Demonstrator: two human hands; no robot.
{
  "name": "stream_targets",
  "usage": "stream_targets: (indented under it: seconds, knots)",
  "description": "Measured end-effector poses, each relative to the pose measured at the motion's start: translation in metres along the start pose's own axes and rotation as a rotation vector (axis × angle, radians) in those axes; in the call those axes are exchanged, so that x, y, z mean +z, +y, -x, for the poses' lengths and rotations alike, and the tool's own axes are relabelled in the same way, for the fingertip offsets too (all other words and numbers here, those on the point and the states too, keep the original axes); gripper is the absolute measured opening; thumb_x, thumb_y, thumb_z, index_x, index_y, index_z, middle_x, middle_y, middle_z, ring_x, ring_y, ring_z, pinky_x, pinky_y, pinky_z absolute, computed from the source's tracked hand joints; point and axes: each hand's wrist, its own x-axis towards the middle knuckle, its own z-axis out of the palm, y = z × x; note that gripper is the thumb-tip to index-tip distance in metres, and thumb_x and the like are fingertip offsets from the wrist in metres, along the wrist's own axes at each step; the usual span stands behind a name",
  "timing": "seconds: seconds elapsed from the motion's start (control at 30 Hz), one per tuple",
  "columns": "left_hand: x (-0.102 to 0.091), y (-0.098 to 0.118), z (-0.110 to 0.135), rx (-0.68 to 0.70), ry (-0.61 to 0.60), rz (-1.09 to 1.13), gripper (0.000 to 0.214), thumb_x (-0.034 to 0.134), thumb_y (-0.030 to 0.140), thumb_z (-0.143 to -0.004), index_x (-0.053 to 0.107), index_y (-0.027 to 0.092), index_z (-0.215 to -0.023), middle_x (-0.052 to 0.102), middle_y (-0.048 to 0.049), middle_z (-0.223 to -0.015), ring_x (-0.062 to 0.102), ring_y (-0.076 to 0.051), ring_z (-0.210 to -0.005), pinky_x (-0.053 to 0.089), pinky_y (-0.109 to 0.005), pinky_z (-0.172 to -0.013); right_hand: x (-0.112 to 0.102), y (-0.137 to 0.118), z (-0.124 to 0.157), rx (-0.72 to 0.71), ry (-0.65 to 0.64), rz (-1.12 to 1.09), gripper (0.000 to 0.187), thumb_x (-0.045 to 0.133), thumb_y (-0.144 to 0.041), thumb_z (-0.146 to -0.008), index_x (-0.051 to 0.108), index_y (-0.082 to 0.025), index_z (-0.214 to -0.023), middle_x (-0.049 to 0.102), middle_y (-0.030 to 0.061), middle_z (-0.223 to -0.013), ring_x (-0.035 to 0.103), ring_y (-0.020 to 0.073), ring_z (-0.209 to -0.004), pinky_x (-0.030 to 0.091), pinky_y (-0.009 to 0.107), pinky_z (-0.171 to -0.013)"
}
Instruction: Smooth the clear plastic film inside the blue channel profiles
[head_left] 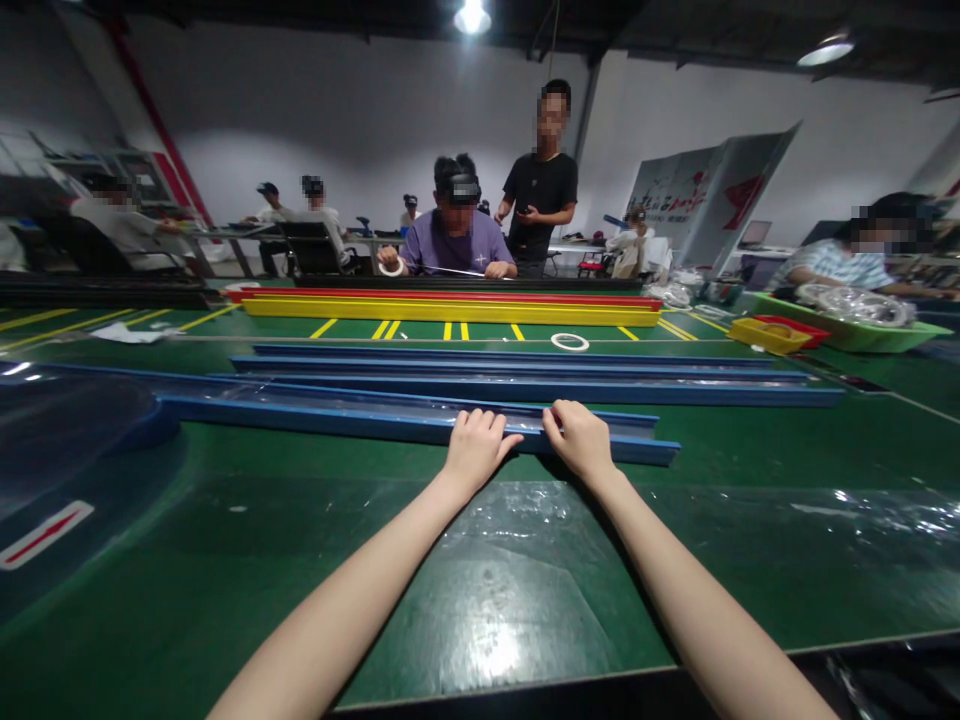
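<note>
A long blue channel strip [360, 418] lies across the green table, with clear plastic film along its trough. My left hand [478, 447] grips its near edge, fingers curled over into the trough and thumb pointing right. Close by on the right, my right hand [581, 438] is closed over the same strip, not far from its right end. What its fingertips pinch, perhaps the film, is hidden. At the left, the strip meets a large curved sheet of clear bluish plastic [67, 420]. More clear film [517, 570] lies flat between my forearms.
Beyond are other blue channel strips [555, 386], a white ring of tape [570, 342], and yellow [450, 312] and red strips. A co-worker [457, 235] sits opposite, holding a white ring. Yellow [769, 337] and green trays [877, 336] stand at right; a red-arrow label [46, 535] is near left.
</note>
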Motion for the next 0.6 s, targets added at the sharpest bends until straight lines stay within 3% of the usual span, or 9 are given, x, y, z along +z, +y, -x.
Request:
stream_targets:
  seconds: [0.17,0.37,0.6]
  knots:
    - [-0.0005,0.0010,-0.0002,-0.016,0.001,-0.002,0.036,0.036,0.048,-0.082,0.053,0.016,-0.083,0.058,-0.0049,-0.074,0.049,-0.020,-0.073,0.029,-0.031,-0.066,0.0053,-0.0091,-0.0029,0.014,0.041,0.008,0.033,0.031,-0.030,-0.083,0.048,-0.018,-0.058,0.053,0.0011,-0.059,0.045,0.0090,-0.058,0.022,0.022,-0.052]
    - [-0.0017,0.0014,-0.0001,-0.027,0.000,0.021,0.036,0.036,0.048,-0.082,0.052,0.016,-0.085,0.059,-0.0059,-0.075,0.050,-0.020,-0.075,0.029,-0.032,-0.068,0.0046,-0.0105,-0.0034,0.096,-0.004,-0.007,0.035,0.031,-0.032,-0.083,0.051,-0.018,-0.058,0.056,0.0017,-0.061,0.047,0.0091,-0.059,0.022,0.022,-0.052]
    - [-0.0027,0.0019,-0.0003,-0.056,0.006,0.025,0.036,0.038,0.049,-0.080,0.053,0.016,-0.083,0.058,-0.0060,-0.079,0.049,-0.020,-0.076,0.030,-0.032,-0.068,0.0046,-0.0130,-0.0040,0.082,-0.091,0.037,0.033,0.032,-0.033,-0.082,0.053,-0.018,-0.061,0.059,0.0020,-0.064,0.049,0.0099,-0.058,0.020,0.024,-0.051]
